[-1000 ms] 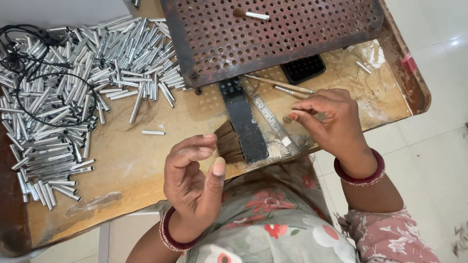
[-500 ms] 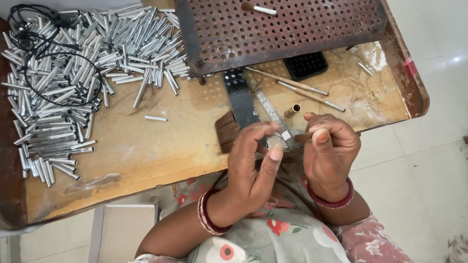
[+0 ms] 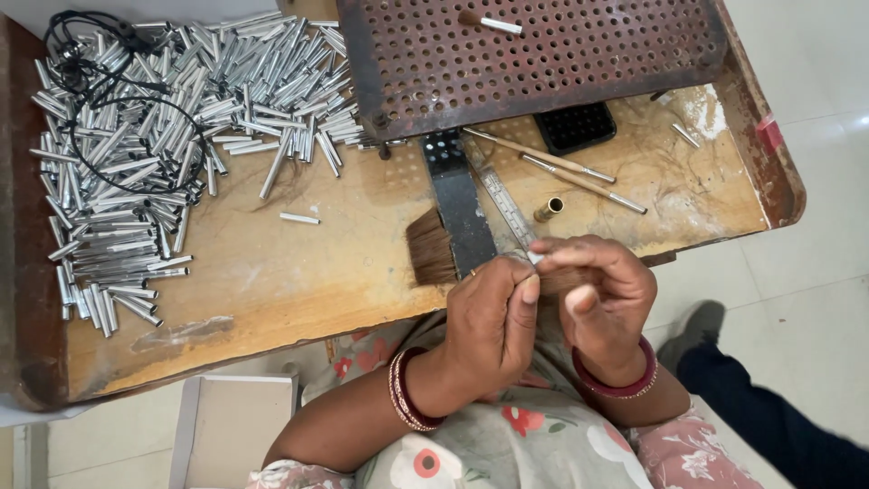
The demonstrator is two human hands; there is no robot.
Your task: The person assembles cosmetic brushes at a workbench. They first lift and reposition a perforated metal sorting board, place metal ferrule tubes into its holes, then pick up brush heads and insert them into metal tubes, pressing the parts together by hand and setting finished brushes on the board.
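Both hands are now brought together just below the black metal bar [image 3: 457, 204] — the left hand [image 3: 489, 321] and right hand [image 3: 602, 303] are closed around a hair tuft [image 3: 561, 279], pinched between them.

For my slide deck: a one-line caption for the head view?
Both hands, left hand and right hand, pinch a brown bristle tuft beside piled metal tubes.
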